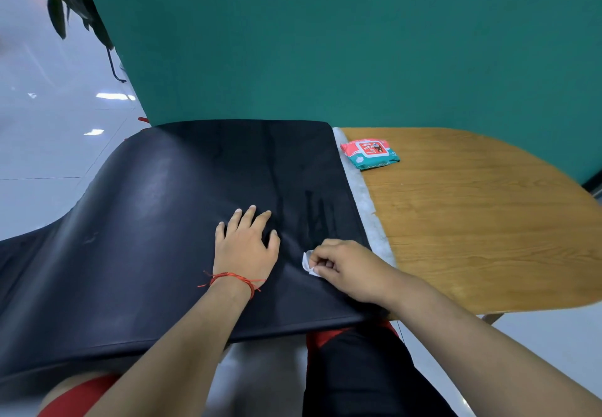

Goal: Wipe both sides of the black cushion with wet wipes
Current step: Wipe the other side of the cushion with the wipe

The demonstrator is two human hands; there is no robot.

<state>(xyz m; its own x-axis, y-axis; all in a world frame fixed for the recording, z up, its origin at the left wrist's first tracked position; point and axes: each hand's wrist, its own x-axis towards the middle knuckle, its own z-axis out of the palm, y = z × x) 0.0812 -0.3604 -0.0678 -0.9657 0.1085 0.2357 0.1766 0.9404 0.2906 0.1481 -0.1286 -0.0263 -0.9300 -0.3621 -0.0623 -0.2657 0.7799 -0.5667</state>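
Observation:
The black cushion lies across the left part of the wooden table and hangs over its left and near edges. A strip of white fleece shows along its right edge. My left hand presses flat on the cushion with fingers spread; a red string circles its wrist. Just to the right, my right hand holds a small white wet wipe with curled fingers against the cushion near its right edge. Damp streaks show on the cushion beyond that hand.
A red and teal pack of wet wipes lies on the table at the back, beside the cushion's far right corner. A green partition stands behind the table. Plant leaves hang at the upper left above a glossy white floor. My legs are under the table's near edge.

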